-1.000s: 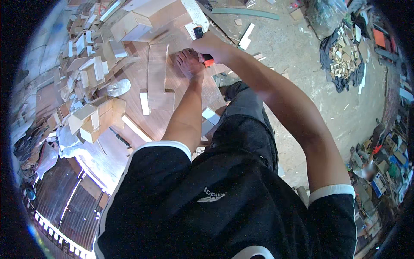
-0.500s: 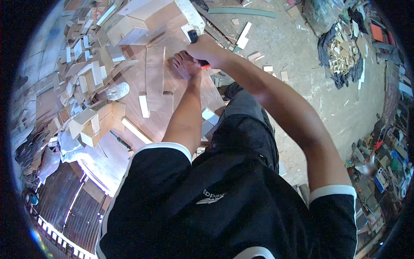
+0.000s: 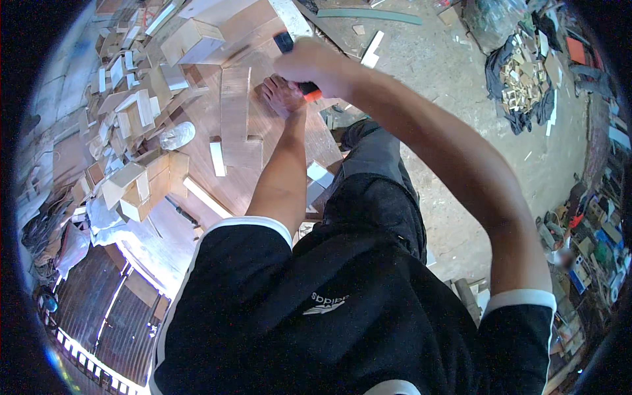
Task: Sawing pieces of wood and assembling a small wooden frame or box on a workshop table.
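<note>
A hand could pass over the bare stretch of brown wooden tabletop (image 3: 245, 189) between the left forearm (image 3: 282, 161) and the narrow white-faced block (image 3: 217, 158), but farther up the long light-brown wooden board (image 3: 235, 99) is in the way, left of the left hand (image 3: 283, 95). The shiny translucent plastic bundle (image 3: 178, 136), open pale wooden box (image 3: 172, 174) and jumbled pale wood offcuts (image 3: 135, 108) obstruct the left side, while the right hand (image 3: 319, 66), gripping a black-and-orange tool (image 3: 312, 96), and the right forearm (image 3: 421, 125) bar entry from the right.
</note>
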`<state>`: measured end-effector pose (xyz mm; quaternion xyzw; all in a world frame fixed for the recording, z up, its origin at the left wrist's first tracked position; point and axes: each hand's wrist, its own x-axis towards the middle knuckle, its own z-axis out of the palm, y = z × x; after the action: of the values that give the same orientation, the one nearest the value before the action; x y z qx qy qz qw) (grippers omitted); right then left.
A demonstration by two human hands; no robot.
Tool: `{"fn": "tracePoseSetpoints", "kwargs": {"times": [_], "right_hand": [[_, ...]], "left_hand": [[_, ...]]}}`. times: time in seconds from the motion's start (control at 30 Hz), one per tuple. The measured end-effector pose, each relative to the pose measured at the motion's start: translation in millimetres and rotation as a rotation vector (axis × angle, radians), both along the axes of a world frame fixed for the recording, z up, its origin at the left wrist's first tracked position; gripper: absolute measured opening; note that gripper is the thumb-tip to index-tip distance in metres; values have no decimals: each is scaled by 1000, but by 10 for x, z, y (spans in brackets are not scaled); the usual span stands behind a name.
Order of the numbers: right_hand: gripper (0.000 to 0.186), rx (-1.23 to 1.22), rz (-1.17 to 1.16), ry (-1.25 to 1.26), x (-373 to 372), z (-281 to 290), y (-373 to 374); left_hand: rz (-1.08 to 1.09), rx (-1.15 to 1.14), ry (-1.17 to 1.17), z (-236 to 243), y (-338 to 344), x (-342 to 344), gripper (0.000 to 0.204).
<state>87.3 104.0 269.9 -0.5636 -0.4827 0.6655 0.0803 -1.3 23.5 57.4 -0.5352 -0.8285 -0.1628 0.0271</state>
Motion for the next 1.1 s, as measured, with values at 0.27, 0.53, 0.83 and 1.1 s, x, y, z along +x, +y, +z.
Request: {"fn": "tracePoseSetpoints", "kwargs": {"times": [0.27, 0.53, 0.83, 1.1], "right_hand": [[16, 15, -16, 10, -26, -594, -23], [15, -123, -77, 106, 59, 271, -34], [15, -51, -50, 4, -118, -550, -47], [13, -28, -88, 54, -58, -588, -71]], "left_hand": [[-15, -99, -64, 40, 73, 43, 37], [25, -57, 5, -181, -17, -26, 52], [18, 31, -130, -141, 72, -81, 54], [-13, 2, -123, 65, -13, -17, 46]]}}
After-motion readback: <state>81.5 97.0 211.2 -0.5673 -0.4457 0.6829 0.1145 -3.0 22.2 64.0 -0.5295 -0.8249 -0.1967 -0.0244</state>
